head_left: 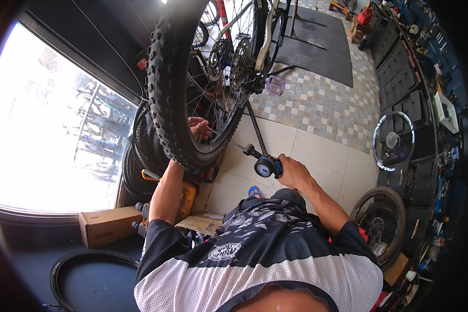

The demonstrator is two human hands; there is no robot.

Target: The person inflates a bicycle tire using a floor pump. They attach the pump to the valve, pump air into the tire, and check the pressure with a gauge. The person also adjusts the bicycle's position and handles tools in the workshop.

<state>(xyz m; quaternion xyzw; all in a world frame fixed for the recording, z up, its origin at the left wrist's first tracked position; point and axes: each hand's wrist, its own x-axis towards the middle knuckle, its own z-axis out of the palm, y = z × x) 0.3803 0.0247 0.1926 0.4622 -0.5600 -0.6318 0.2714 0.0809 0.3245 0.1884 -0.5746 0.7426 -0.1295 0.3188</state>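
Note:
A bicycle wheel with a knobby black tire (pixel 164 99) stands upright in front of me, part of a raised bicycle. My left forearm goes behind the tire's lower part. My left hand (pixel 199 128) shows through the spokes by the inner rim, its fingers bunched together; what they hold, if anything, is hidden. To the right of the wheel, my right hand (pixel 293 171) grips a tire inflator (pixel 277 167) with a round dial gauge (pixel 264 167). A thin dark hose (pixel 237 146) runs from near the inflator toward the wheel. The rear cassette (pixel 243 62) sits at the hub.
A purple pedal (pixel 275 85) juts out right of the wheel. Stacked tires (pixel 142 140) and a cardboard box (pixel 109 226) stand left by the window. A bare rim (pixel 393 140), another wheel (pixel 378 229) and a dark drawer bench (pixel 400 78) line the right. A black mat (pixel 317 47) lies ahead.

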